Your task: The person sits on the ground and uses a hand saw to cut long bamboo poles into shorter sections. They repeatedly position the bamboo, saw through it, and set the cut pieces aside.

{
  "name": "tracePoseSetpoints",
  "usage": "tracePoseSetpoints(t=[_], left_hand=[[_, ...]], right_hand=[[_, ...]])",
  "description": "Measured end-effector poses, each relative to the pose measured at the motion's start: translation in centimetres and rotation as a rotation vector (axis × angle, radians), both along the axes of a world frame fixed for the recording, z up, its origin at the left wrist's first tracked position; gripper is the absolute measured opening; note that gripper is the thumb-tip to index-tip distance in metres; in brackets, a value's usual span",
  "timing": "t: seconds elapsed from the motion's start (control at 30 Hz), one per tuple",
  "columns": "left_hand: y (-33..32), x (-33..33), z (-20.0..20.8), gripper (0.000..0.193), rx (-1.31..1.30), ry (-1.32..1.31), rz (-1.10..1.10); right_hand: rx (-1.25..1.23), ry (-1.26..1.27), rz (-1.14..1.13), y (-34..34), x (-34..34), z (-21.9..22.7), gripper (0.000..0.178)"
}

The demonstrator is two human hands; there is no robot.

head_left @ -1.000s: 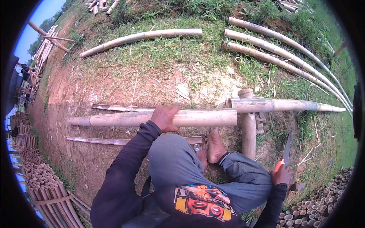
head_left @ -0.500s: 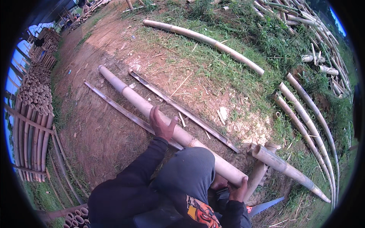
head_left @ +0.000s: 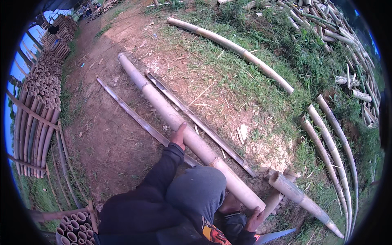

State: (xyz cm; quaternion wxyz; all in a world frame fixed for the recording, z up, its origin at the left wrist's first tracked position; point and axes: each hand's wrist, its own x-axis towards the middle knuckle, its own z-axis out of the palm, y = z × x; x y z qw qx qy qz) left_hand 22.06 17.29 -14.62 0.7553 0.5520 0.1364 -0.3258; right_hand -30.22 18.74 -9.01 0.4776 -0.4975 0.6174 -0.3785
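Note:
A long, thick bamboo pole (head_left: 200, 147) runs aslant from the far left to the near right, past my bent knee (head_left: 198, 188). My left hand (head_left: 178, 136) is closed against the near side of the pole about midway, thumb on top; its other fingers are mostly hidden underneath. My right hand (head_left: 255, 221) grips the near right end, fingers on its rim. Two narrow split bamboo lengths flank the pole: one strip (head_left: 134, 113) on the left, another strip (head_left: 204, 127) on the right. A saw blade (head_left: 275, 236) lies beside my right hand.
A cut bamboo pole (head_left: 300, 199) rests on a short bamboo support (head_left: 272, 202) at the right. Beyond it, several long poles (head_left: 326, 130) lie on grass. Another pole (head_left: 232, 48) lies farther off. Bamboo stacks (head_left: 38, 118) stand at the left, with upright cut tubes (head_left: 75, 228) nearer.
The pole has shifted toward the right-hand strip, its far end raised. My left hand has gone from lying over it with spread fingers to gripping its near side. My right hand keeps hold of the end.

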Motion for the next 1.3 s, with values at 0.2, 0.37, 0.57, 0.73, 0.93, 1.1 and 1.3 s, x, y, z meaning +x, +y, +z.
tracePoseSetpoints(t=[0.2, 0.37, 0.57, 0.73, 0.93, 1.1, 1.3], left_hand=[[-14.9, 5.5, 9.8, 0.063, -0.058, -0.129, -0.116], [-21.8, 8.5, 17.5, 0.098, -0.116, -0.473, -0.267], [-17.2, -0.3, 11.8, 0.071, 0.208, -0.777, -0.897], [-15.1, -9.3, 7.9, 0.067, 0.369, -0.999, -1.527], [-20.2, -21.9, 11.0, 0.081, 0.024, -1.631, -1.822], [-22.1, -34.2, 13.0, 0.1, 0.088, -2.096, -2.008], [-23.5, -39.1, 13.0, 0.089, 0.348, -1.851, -2.299]], right_hand=[[-0.029, -0.048, 0.093, -12.8, 4.6, 5.7, 0.053], [-0.273, 0.051, 0.061, -24.6, 11.1, 10.2, 0.057], [-0.286, -0.095, 0.161, -13.6, 10.4, 8.0, 0.04], [-0.209, 0.247, 0.219, 1.1, 3.7, 6.0, 0.034], [0.056, 0.324, 0.05, 8.3, -2.8, 2.5, 0.031], [0.164, 0.307, 0.01, 6.7, -3.4, -0.5, 0.035], [0.263, 0.288, 0.046, 6.1, -4.0, 0.0, 0.038]])
